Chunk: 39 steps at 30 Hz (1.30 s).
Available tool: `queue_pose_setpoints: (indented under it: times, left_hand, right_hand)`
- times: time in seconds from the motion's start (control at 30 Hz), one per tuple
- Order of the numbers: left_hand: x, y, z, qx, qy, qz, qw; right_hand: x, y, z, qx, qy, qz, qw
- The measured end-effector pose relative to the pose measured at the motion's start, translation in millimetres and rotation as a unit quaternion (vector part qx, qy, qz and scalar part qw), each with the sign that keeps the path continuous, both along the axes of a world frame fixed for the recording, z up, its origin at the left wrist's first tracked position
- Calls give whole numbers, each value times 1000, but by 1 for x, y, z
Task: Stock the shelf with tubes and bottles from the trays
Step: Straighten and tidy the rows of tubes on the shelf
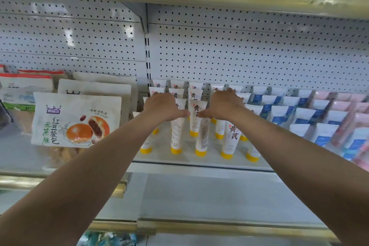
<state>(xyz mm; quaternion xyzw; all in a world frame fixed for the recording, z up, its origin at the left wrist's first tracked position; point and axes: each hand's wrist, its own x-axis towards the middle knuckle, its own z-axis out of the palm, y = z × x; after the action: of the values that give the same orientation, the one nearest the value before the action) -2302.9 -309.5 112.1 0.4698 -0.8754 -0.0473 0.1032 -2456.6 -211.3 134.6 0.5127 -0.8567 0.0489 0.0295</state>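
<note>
Tubes [197, 124] already fill several rows; my left hand [162, 107] and right hand [224, 105], fingers hidden, grip uncertain, straighten them.

White tubes [199, 120] with yellow caps and dark characters. Toward shelf's right edge: white tubes with blue labels [303, 116], then pink tubes [343, 106]. Left edge: white bag [75, 120], orange-brown bun print. Back panel [239, 50] pale grey, black-dotted.
</note>
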Motion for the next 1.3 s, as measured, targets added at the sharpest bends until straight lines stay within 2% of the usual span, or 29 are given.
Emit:
queue_pose_setpoints:
  times: [0.17,0.43,0.57,0.7,0.83,1.3]
  left_hand:
    - [-3,5,9,9,-14,1,1000]
    - [-2,10,14,-34,-41,-23,998]
    - [0,5,9,-23,-8,-58,998]
    - [5,1,6,-56,-2,-85,995]
    - [12,-4,4,-54,15,-125,991]
    - [13,-7,3,-41,31,-155,987]
  right_hand:
    - [2,1,2,-1,-5,6,1000]
    - [5,2,1,-7,-19,67,998]
    - [6,0,-4,-17,-23,80,996]
    - [4,1,-8,-32,-11,103,994]
    - [1,2,-11,-53,-39,130,989]
    - [0,2,-16,-85,-38,121,988]
